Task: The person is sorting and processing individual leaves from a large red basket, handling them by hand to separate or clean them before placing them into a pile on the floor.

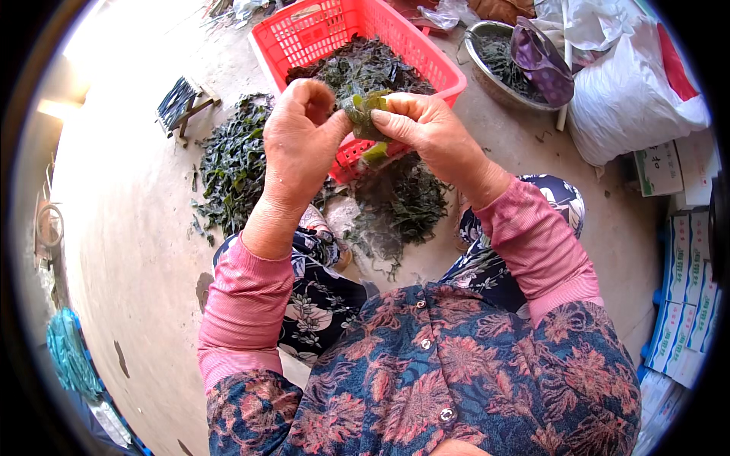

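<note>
Between my two hands a green piece of seaweed is stretched, with a thin strip hanging below it. My left hand pinches its left end, thumb against fingers. On the other side my right hand grips it between thumb and forefinger. Both hands are raised in front of a red plastic basket, which holds a heap of dark seaweed. A pile of seaweed lies on the floor left of the basket, and a smaller pile lies between my feet.
A small folding stool stands at the far left. Beyond the basket to the right sits a metal basin with dark strands and a purple cloth. White sacks and stacked cartons line the right side. Teal netting lies at lower left.
</note>
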Tool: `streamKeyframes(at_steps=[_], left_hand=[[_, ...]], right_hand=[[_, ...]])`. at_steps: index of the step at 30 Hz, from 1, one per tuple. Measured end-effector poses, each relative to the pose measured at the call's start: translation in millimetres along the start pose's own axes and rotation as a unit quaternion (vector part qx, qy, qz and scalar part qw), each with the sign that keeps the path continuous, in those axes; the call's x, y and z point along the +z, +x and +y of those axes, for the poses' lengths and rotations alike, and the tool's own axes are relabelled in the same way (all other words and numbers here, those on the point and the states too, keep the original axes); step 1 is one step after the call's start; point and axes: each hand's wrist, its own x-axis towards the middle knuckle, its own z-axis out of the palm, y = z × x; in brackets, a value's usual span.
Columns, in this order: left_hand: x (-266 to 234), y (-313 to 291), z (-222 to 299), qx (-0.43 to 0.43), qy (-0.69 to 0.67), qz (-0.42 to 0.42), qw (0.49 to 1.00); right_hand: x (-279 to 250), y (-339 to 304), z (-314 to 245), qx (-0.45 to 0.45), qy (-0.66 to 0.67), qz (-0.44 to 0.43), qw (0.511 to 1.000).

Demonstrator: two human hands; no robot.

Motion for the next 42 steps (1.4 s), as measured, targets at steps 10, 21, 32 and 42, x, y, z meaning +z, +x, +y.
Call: streamKeyframes(at_steps=[10,21,32,42], left_hand=[[-23,-12,-6,-0.287,-0.321,-0.238,0.87],[-56,-17,-79,-0.376,-0.074,-0.058,0.922],[-39,-37,-158,-0.268,0.386,-0.139,0.872],[-58,-18,-117,-0.311,0.261,-0.083,0.91]], right_hand=[[3,7,14,-0.115,-0.246,-0.015,0.962],[2,37,69,-0.009,-0.332,-0.042,0.942],[35,52,96,0.027,-0.611,-0.14,0.779],[6,46,45,0.106,-0.099,0.013,0.989]])
